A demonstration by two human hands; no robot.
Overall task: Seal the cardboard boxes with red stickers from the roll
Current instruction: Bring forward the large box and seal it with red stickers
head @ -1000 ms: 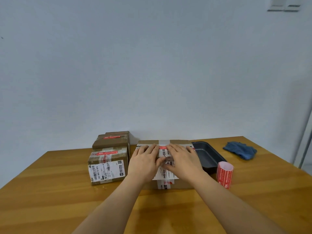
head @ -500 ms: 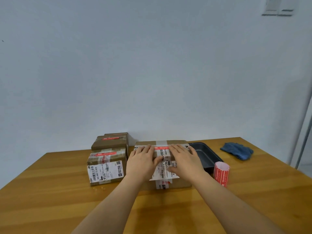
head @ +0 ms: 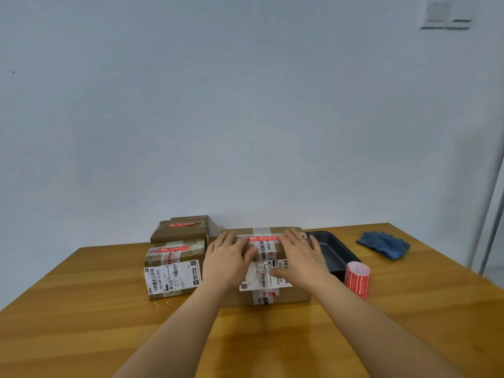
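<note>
A cardboard box [head: 293,294] with white shipping labels stands in the middle of the wooden table. A red sticker [head: 263,238] lies across the tape seam on its top, near the far edge. My left hand [head: 227,259] and my right hand [head: 301,256] rest flat on the box top with fingers spread, one on each side of the sticker. Neither hand holds anything. The roll of red stickers [head: 357,279] stands upright on the table just right of the box.
Two smaller cardboard boxes with red stickers on top stand to the left, one [head: 174,264] nearer and one [head: 181,229] behind it. A dark metal tray [head: 331,249] sits behind the roll. A blue cloth [head: 383,244] lies at the far right. The wall is close behind.
My hands have slid apart along the box top, uncovering the whole red sticker between them. The view has shifted slightly to the right.
</note>
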